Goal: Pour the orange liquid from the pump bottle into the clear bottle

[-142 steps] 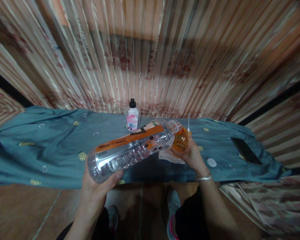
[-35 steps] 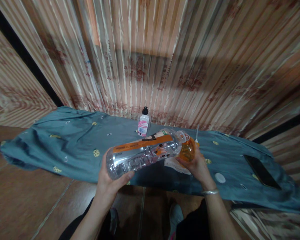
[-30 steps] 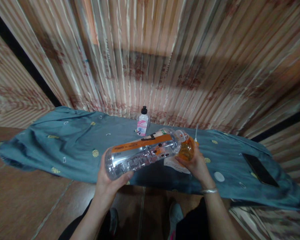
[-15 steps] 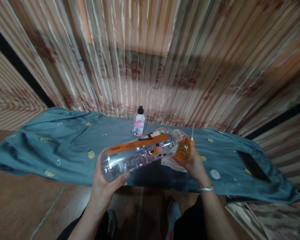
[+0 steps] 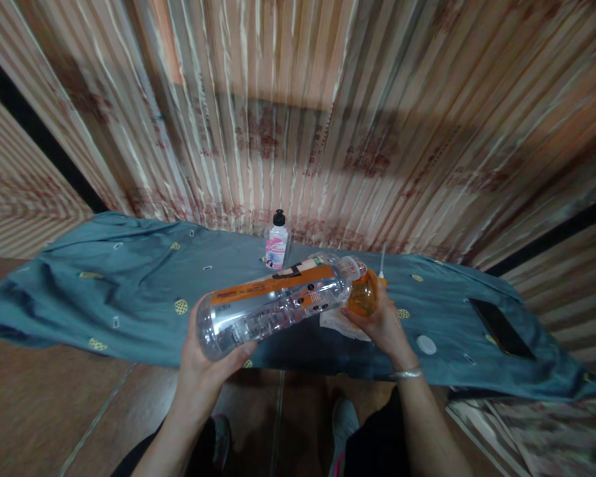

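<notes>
My left hand (image 5: pixel 206 351) is closed around the base of a large clear plastic bottle (image 5: pixel 273 305) with an orange label. The bottle lies tilted on its side in the air, its neck toward the right. Its mouth meets the opening of a smaller orange bottle (image 5: pixel 364 296), and my right hand (image 5: pixel 377 324) is wrapped round that one. Whether liquid passes between them I cannot tell. Behind the orange bottle a pump top with a thin tube (image 5: pixel 382 264) sticks up, partly hidden. Below the two bottles lies a crumpled whitish tissue or wrapper (image 5: pixel 345 326).
A small white and pink bottle with a black cap (image 5: pixel 277 242) stands at the back of the cloth-covered table (image 5: pixel 144 298). To the right lie a round white cap (image 5: pixel 426 344) and a black phone (image 5: pixel 500 328). A pleated curtain (image 5: pixel 288 132) hangs directly behind.
The large clear bottle and my left hand have shifted slightly left. My right hand and the orange bottle stay almost where they were.
</notes>
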A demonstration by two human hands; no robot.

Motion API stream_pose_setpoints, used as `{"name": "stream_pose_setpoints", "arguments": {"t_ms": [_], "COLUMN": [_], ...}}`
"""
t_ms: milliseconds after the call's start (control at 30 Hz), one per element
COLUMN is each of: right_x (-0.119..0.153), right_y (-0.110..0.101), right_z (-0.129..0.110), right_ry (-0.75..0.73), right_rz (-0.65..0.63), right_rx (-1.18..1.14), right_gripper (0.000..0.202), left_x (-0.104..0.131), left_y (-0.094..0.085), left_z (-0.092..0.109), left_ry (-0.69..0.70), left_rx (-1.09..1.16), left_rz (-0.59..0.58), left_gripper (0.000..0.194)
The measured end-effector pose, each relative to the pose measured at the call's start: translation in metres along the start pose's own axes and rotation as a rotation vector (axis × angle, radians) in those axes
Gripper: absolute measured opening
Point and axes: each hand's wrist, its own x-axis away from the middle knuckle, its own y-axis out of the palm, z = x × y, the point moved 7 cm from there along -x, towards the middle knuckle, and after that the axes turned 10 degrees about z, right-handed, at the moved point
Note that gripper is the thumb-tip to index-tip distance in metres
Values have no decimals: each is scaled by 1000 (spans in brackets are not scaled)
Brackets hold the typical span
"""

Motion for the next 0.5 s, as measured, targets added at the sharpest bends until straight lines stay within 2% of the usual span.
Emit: {"name": "stream_pose_setpoints", "arguments": {"t_ms": [267, 500], "right_x": [-1, 0], "right_y": [2, 1], "right_z": [-1, 1], "right_ry": [-22, -25], "right_rz": [-24, 3], "right_rx": [17, 21], "right_gripper": [101, 101], "left_x": [-1, -1], "left_y": [-3, -3], "left_z": [0, -1], "left_ry": [6, -7], "left_rx": [6, -7], "left_rz": [5, -23], "left_gripper": [94, 96]}}
